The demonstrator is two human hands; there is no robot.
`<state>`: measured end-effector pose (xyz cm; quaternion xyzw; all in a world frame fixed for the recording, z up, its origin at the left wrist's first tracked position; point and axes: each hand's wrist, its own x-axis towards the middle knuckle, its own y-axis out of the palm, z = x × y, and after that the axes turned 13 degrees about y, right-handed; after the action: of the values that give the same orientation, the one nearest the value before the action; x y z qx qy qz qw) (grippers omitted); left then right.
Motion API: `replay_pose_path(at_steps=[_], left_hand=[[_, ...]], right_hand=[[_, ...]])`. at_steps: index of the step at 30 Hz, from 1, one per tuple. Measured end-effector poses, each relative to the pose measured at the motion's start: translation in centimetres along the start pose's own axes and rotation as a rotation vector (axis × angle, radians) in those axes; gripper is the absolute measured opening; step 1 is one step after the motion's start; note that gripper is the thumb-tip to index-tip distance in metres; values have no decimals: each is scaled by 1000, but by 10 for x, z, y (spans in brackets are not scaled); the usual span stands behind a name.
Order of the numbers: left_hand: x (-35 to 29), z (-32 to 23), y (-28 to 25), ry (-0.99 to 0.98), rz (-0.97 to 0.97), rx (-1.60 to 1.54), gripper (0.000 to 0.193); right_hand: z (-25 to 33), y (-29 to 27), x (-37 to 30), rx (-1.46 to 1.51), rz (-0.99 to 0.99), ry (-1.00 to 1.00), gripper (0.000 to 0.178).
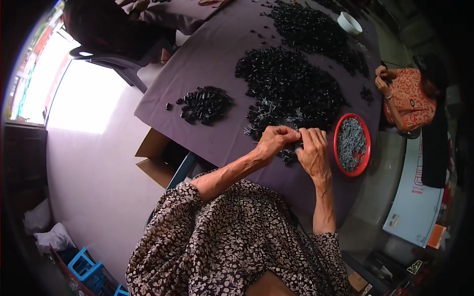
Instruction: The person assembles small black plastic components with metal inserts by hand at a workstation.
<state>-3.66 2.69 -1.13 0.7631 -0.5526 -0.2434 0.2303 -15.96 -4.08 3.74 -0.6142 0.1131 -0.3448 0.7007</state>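
I see both hands meeting over the purple table (207,59), just below the big heap of black parts (289,91). The left hand (273,140) and right hand (312,150) pinch a small black piece (298,143) between their fingertips. To do this well, I judge the pinch should stay close and steady (the red bowl of metal pins (351,144) sits just beside). The piece is too small for me to tell its axis.

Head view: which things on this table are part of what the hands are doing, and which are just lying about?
In use:
left hand and right hand, pinching a small black part
big black parts pile
red dish of grey metal pieces

Lying about:
white cup
cardboard box
blue crate
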Motion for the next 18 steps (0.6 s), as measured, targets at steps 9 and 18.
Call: replay_pose_path(at_steps=[9,18], left_hand=[[-11,-5,-5,-102,-55,148,13],[-20,9,-18,-197,66,234,15]], right_hand=[[-2,22,-9,43,-48,-7,21],[-21,40,-28,122,29,-160,20]])
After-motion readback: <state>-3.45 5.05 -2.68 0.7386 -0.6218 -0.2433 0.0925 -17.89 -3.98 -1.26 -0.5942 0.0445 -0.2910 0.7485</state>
